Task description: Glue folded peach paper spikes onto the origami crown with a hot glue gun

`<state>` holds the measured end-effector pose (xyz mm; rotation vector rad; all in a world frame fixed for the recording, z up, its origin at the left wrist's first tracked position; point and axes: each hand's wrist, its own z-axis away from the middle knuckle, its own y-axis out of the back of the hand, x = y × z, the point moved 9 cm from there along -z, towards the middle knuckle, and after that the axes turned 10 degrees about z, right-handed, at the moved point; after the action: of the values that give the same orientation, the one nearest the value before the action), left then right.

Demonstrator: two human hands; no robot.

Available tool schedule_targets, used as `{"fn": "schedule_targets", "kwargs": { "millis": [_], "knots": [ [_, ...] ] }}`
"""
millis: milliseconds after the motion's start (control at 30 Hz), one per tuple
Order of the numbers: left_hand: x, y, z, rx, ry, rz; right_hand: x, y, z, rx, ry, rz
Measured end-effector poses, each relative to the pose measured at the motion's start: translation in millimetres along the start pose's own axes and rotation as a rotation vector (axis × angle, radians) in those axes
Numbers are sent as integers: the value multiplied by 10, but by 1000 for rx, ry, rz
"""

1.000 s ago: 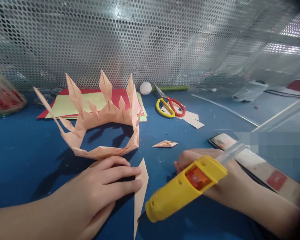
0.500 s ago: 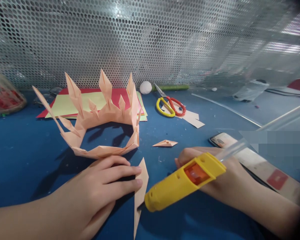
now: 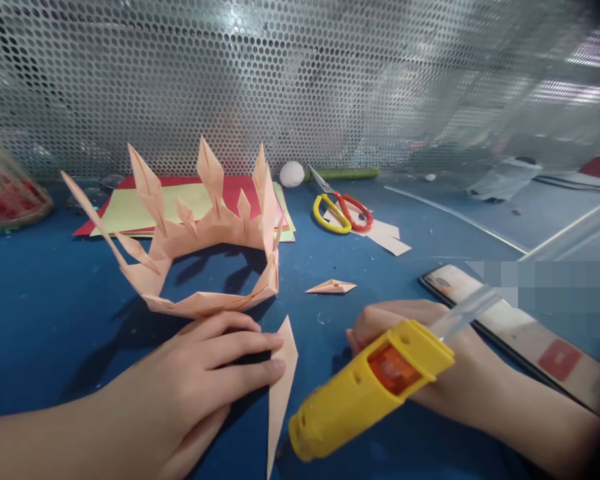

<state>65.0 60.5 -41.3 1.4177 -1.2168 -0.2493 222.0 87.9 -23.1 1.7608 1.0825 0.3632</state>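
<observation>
nearer to the person than half a second ago, the yellow glue gun [image 3: 340,407] had slid down along the folded paper strip [image 3: 282,383], its dark nozzle now at the right edge of the strip's narrow lower end; whether it touched was too blurred to tell. the right hand [image 3: 457,353] held the gun, curled behind its body, though the handle and most of the fingers were hidden. out of the gun's back ran a clear rod [image 3: 467,308]. the left hand [image 3: 205,373] had kept its place, fingers stretched out and loosely spread, two fingertips resting on the strip, which lay flat on the blue table [image 3: 30,320]. just beyond that hand stood a peach paper crown [image 3: 205,233], its points upright or leaning outward. a small folded piece [image 3: 331,287] lay to the right of the crown, between the hands and the scissors [image 3: 338,197], which rested on pale paper scraps [image 3: 391,241]. coloured sheets [image 3: 115,213] were stacked behind the crown, with a white ball [image 3: 292,175] just beside them. a phone [image 3: 515,327] lay partly behind the right forearm.
</observation>
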Motion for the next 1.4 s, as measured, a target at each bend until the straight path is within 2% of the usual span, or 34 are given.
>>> {"fn": "schedule_targets", "kwargs": {
  "millis": [233,500,667,833,1067,1233,1400],
  "knots": [
    [-4,2,-2,2,4,45,80,24,25,52,-53,1],
    [-5,0,6,1,6,35,-32,16,-24,2,7,-13],
    [-18,-18,10,-32,25,11,-10,29,-10,1,-5,7],
    [-7,-5,9,-14,16,14,-61,29,-34,-2,43,30],
    [-16,-15,8,-26,24,39,105,58,34,38,-39,69],
    [-3,-4,4,-21,17,-1,10,20,-11,-2,-8,16],
    [-15,-22,3,-45,26,7,2,60,-18,36,0,60]
  ]
}}
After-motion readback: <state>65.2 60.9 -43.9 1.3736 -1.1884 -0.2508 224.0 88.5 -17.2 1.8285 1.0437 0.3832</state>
